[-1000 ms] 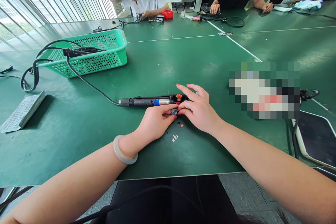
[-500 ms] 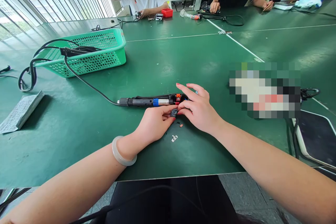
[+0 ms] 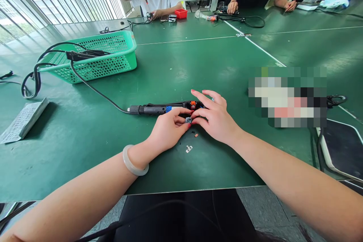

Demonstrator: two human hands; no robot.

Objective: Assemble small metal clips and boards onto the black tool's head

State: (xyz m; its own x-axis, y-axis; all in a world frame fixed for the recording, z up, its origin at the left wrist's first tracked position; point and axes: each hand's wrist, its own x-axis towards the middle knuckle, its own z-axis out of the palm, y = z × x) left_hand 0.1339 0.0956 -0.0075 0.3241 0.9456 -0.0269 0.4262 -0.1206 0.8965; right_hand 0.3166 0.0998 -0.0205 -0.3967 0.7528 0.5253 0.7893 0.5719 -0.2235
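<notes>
A small dark grey part (image 3: 188, 120) is pinched between the fingertips of my left hand (image 3: 169, 127). From the other side, the thumb and index finger of my right hand (image 3: 212, 121) close on the same part, its other fingers raised. Just beyond my fingers lies a black corded tool (image 3: 150, 110) with blue and orange-red sections; its right end is partly hidden by my right hand. Nearer the table edge are a small silvery metal piece (image 3: 189, 149) and a tiny orange piece (image 3: 196, 135).
A green basket (image 3: 107, 66) with black cables stands at the left, near a pad of paper (image 3: 24, 121). On the right lie a blurred object (image 3: 286, 102) and a dark tablet-like device (image 3: 342, 147). Other people sit across the table, near a red tray (image 3: 180, 13).
My left hand's fingers have shifted slightly over the tool, covering its silvery section, and the small part has turned a little. My right hand has hardly moved.
</notes>
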